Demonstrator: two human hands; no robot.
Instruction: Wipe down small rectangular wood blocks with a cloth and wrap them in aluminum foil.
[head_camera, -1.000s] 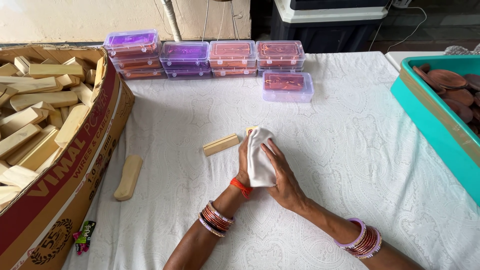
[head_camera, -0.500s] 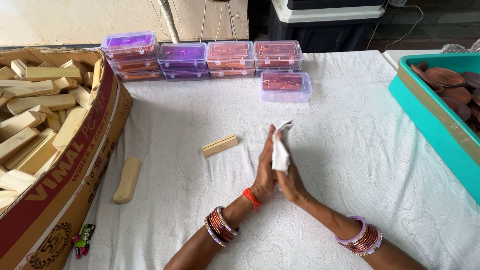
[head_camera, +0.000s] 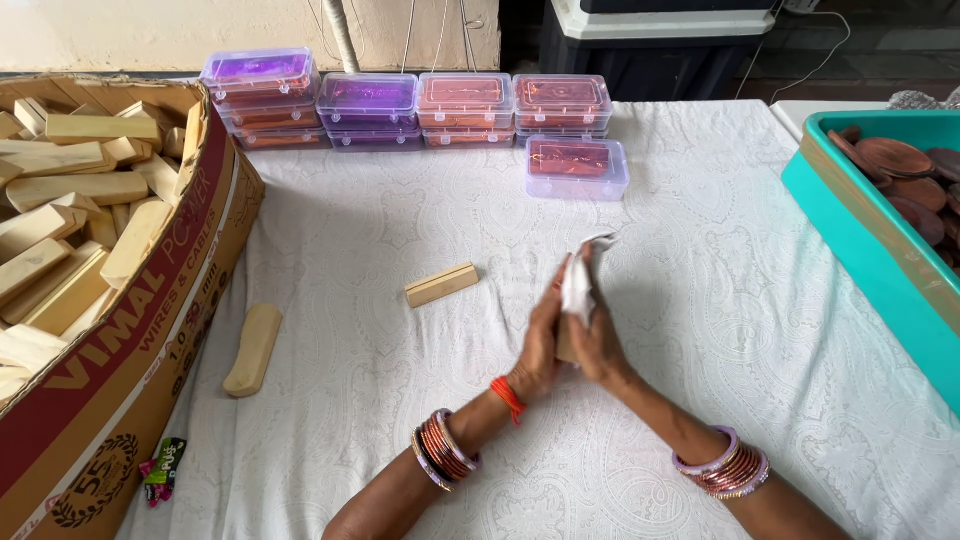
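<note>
white cloth (head_camera: 579, 283), crumpled, upright, wrapped round a small wooden block (head_camera: 565, 345).

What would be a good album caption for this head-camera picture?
Both hands, left hand and right hand, press a white cloth around a small wooden block above the white tablecloth.

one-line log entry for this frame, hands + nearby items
left hand: pressed on white cloth | right hand: holding cloth | near: wooden block, clear box | surface: white tablecloth

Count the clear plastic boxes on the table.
9 at least. Four stacks of two stand in a row along the far edge: first, second, third, fourth. One box sits alone in front of the fourth. Lower boxes may hide.
</note>
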